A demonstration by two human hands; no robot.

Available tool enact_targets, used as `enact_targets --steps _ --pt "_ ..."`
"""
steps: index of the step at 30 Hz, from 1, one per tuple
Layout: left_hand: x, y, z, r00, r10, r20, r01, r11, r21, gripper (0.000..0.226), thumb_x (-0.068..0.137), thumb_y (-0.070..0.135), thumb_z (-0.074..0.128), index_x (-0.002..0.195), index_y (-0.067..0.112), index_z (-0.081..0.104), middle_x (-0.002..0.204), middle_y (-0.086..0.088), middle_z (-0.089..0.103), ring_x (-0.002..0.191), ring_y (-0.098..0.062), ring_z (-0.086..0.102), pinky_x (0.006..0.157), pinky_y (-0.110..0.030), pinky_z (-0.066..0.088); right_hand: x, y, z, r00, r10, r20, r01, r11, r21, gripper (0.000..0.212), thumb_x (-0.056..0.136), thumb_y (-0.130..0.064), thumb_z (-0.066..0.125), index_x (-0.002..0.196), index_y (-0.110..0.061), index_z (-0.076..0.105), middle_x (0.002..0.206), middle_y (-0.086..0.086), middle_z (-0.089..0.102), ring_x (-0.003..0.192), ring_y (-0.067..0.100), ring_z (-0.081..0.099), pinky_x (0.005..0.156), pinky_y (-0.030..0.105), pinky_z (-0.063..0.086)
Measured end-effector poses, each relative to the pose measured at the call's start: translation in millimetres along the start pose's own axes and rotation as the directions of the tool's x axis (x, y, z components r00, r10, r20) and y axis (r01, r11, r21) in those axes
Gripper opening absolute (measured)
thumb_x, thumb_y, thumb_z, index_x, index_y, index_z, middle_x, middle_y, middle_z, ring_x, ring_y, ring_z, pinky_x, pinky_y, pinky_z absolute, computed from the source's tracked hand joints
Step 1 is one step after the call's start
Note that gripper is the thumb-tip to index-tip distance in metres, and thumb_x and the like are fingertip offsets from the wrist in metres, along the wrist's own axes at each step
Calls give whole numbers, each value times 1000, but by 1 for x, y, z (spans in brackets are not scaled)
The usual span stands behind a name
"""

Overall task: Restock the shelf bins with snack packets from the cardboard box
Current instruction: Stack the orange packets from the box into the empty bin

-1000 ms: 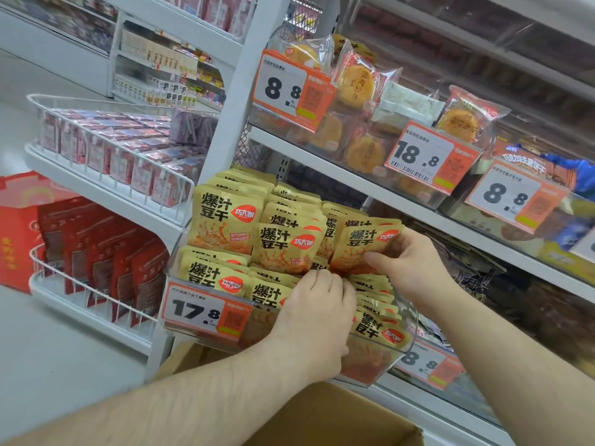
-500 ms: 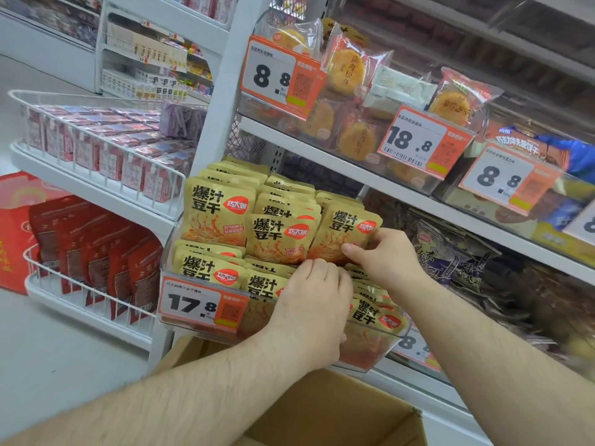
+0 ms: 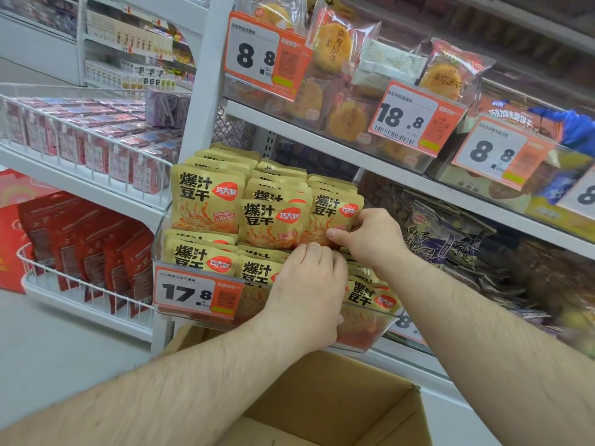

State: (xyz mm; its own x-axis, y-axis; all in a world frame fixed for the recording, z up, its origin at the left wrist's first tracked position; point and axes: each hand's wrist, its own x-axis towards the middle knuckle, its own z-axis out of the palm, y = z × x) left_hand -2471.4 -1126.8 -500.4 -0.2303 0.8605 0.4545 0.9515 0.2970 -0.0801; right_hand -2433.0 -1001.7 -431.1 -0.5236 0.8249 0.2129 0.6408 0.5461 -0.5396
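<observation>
Snack packets [image 3: 333,217] in the clear bin [image 3: 370,336] — light, soft, probably slippery; best pinched at an edge. Right hand [image 3: 370,239] pinches one; left hand [image 3: 309,291] presses the row, fingers curled.

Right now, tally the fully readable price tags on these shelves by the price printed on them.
8.8 tags: 2
18.8 tag: 1
17.8 tag: 1
Total: 4
Two partly hidden tags are left out.
</observation>
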Motion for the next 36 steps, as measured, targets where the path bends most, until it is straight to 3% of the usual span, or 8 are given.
enact_targets --steps 12,15,18,21,24,27,31,36 --pt "-2 -4 -12 995 24 101 -13 995 -101 79 90 43 57 150 2 26 147 -19 35 137 -35 30 121 -46 20 -6 -6 -5 997 10 73 -6 999 -51 31 79 -36 79 101 -17 68 100 0 70 97 20 65 85 35 53" --pt "-12 -21 -27 982 162 -97 -178 966 -189 41 82 17 58 121 4 61 119 -13 61 109 -31 54 98 -44 47 -13 -6 -17 999 -15 33 19 992 -122 48 78 -36 80 118 -16 62 115 3 66 107 21 61 89 34 50" --pt "-20 -61 -44 911 184 -368 -216 975 -47 28 71 12 64 98 7 67 101 -11 65 92 -32 59 84 -44 50 -21 -9 -26 977 -187 -99 163 964 -209 58 81 -30 75 131 -15 53 126 6 54 116 24 53 97 37 45" --pt "-13 -97 -70 994 20 -111 -1 986 169 80 80 48 67 142 4 43 151 -22 38 140 -39 35 117 -50 26 -30 -20 -27 881 -471 -53 409 811 -418 65 83 -28 71 140 -11 45 140 8 43 131 27 41 110 40 35" --pt "11 -114 -83 982 -78 173 23 954 298 103 89 72 44 157 8 0 165 -15 -4 153 -32 -4 123 -49 -4 -23 -34 -23 859 -484 164 481 655 -583 94 84 -41 70 155 -10 17 162 10 14 149 27 14 120 39 15" --pt "32 -118 -84 971 -5 238 -55 968 244 93 92 65 47 157 10 8 166 -10 10 153 -25 10 124 -44 0 -8 -42 -17 867 -420 267 485 597 -639 107 83 -45 69 157 -8 0 164 11 6 151 29 7 123 41 11" --pt "48 -120 -81 964 44 262 -92 980 177 85 89 60 57 152 11 27 160 -8 29 147 -22 28 124 -39 13 0 -47 -13 863 -418 285 496 590 -637 92 83 -34 70 153 -7 17 155 13 29 141 30 30 116 41 31" --pt "53 -120 -77 968 37 247 -80 983 164 76 85 60 62 142 14 42 151 -5 45 138 -21 42 122 -38 21 12 -52 -14 860 -413 300 498 545 -675 98 76 -44 73 151 -9 21 150 10 37 136 30 38 113 42 32"
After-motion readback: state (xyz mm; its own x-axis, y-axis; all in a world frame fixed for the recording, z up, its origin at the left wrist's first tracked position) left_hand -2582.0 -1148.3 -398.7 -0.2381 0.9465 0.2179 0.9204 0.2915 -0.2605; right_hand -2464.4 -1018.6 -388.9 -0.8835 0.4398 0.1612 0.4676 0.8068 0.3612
